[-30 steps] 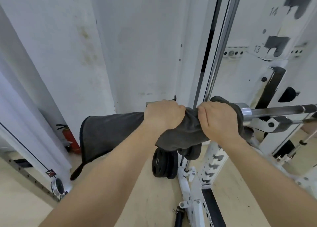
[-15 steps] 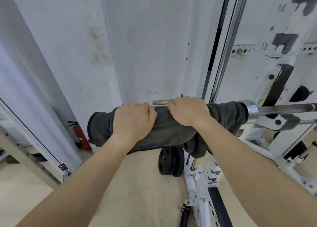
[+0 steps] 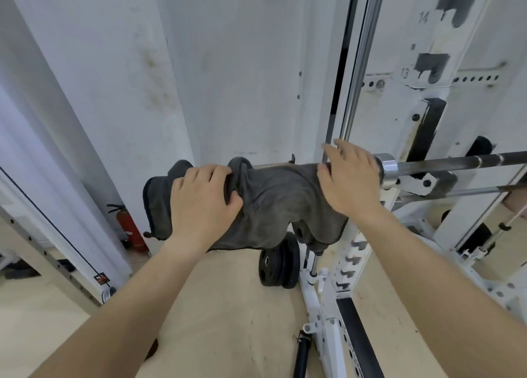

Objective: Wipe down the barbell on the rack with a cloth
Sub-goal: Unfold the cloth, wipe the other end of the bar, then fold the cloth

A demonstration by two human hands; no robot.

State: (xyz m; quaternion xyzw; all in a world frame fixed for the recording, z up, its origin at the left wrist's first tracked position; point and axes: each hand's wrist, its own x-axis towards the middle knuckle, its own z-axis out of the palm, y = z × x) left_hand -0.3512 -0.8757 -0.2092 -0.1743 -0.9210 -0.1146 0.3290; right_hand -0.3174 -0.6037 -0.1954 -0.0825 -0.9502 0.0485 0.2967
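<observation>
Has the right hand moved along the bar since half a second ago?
Yes. The right hand has shifted rightward along the cloth, now next to the barbell collar by the rack upright, fingers opened.

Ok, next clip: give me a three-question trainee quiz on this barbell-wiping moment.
1. True or false: the right hand is clenched tight around the cloth.
2. Multiple choice: what is the left hand doing? A) resting on the floor B) gripping the bunched cloth on the barbell C) holding the fire extinguisher
3. Fill in: the black weight plates stand on the ____ below the cloth.

Key
1. False: its fingers are spread open, the palm laid near the chrome collar.
2. B
3. floor
</observation>
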